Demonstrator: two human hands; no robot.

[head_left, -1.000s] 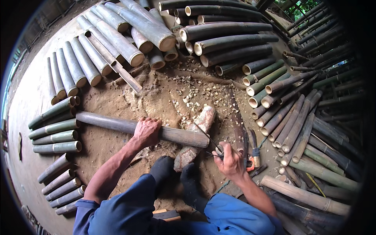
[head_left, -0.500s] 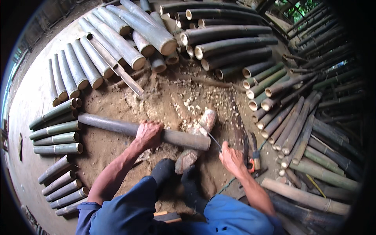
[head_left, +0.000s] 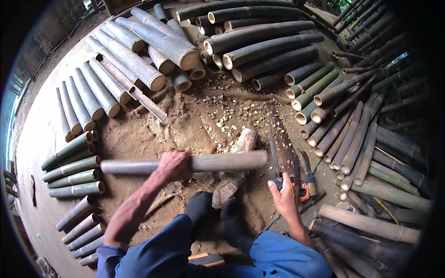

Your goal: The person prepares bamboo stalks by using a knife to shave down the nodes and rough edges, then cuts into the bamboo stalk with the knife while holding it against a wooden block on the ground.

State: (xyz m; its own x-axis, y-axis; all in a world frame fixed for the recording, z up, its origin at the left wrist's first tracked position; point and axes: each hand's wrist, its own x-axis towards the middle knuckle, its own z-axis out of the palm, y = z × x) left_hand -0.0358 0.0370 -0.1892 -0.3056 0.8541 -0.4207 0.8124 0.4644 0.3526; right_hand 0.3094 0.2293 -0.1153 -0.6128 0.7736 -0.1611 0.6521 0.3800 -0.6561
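Bamboo pole held over the chopping block, blade just picked up.

Right hand [head_left: 283, 197] closes on a long knife [head_left: 273, 155]; left hand [head_left: 174, 166] wraps the grey pole [head_left: 218, 162] lying across the wooden block [head_left: 236, 160]. Farther off, chips [head_left: 222, 116] litter the dirt; this pole looks uncut.

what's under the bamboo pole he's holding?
Under the bamboo pole, gripped by the left hand, sits a wooden block on chip-strewn sandy ground. Whether pole and block touch cannot be seen: the pole covers the block's middle.
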